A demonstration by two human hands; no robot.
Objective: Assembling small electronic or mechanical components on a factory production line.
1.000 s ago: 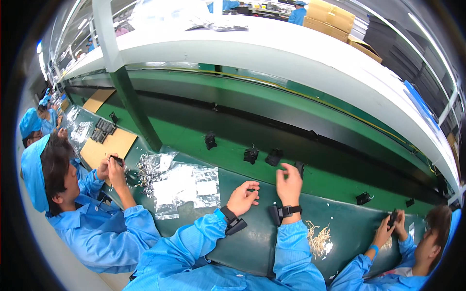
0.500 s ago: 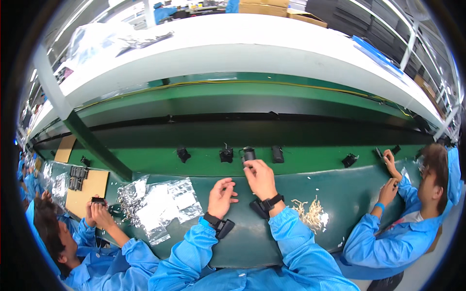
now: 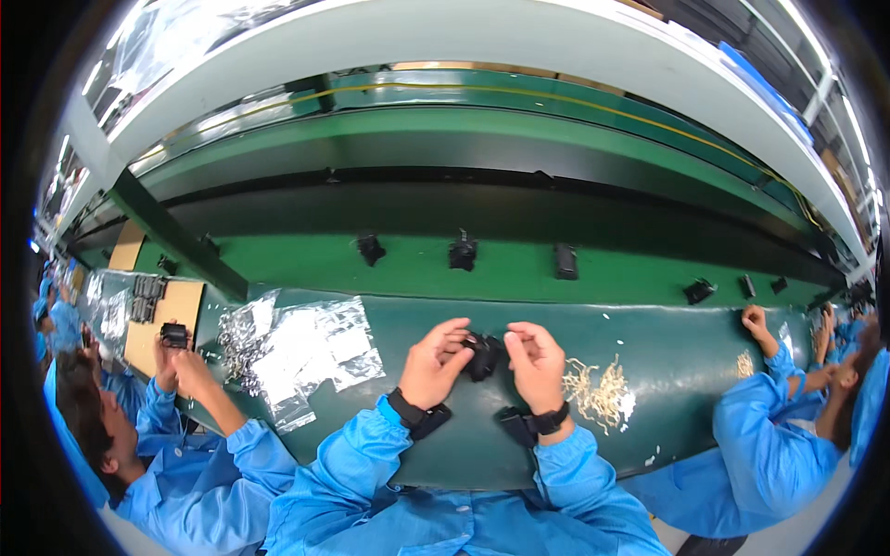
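A small black boxy part (image 3: pixel 480 358) is between my hands over the near half of the green table. My left hand (image 3: pixel 434 363) grips its left side between thumb and fingers. My right hand (image 3: pixel 538 367) is at its right side, thumb and forefinger drawn close together; whether they pinch an edge or a thin wire is too small to tell. Similar black parts stand on the green strip behind: one left (image 3: pixel 371 249), one in the middle (image 3: pixel 463 251) and a smooth upright one (image 3: pixel 565 261) to the right.
Clear plastic bags (image 3: pixel 320 352) and small metal pieces (image 3: pixel 243 345) lie left, a pile of cream-coloured strips (image 3: pixel 598 394) right. Co-workers sit on both sides; the left one holds a black part (image 3: pixel 173 335). A green post (image 3: pixel 181 236) and a white shelf (image 3: pixel 445 39) frame the bench.
My right hand has drawn back from the green strip, and the black part it held is now between both hands, nearer to me. My left hand has closed on it. The view has tilted down.
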